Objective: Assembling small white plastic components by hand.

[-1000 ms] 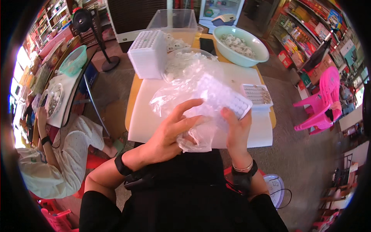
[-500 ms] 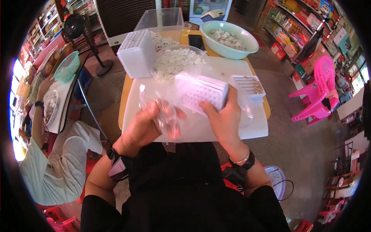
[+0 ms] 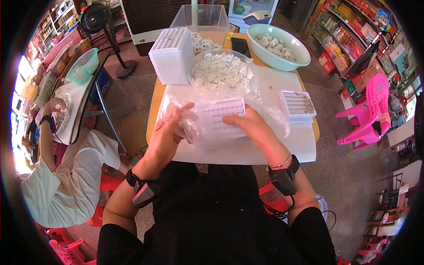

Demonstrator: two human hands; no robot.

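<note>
My left hand (image 3: 162, 138) is closed on a crinkled clear plastic bag (image 3: 182, 120). A small stack of white dimpled plastic trays (image 3: 221, 109) lies against the bag, seemingly at least partly inside its film. My right hand (image 3: 257, 128) grips the trays at their right end, thumb on the dimpled face; its other fingers are hidden behind. Both hands are above the near half of the white-covered table (image 3: 282, 152). To the right rests another dimpled tray (image 3: 291, 102) with small brownish pieces in some of its hollows.
Beyond my hands stand a tall stack of white trays (image 3: 171, 62), a clear round dish of small white pieces (image 3: 193, 75), a clear bin (image 3: 198, 20) and a pale green basin (image 3: 297, 62). Another person (image 3: 62, 194) sits at a table to the left. Pink chairs (image 3: 369, 110) stand right.
The tray stack has tilted flatter, its dimpled face turned upward, and my right hand has shifted along it. My left hand has brought the bag up against its left end. My view has shifted slightly.
</note>
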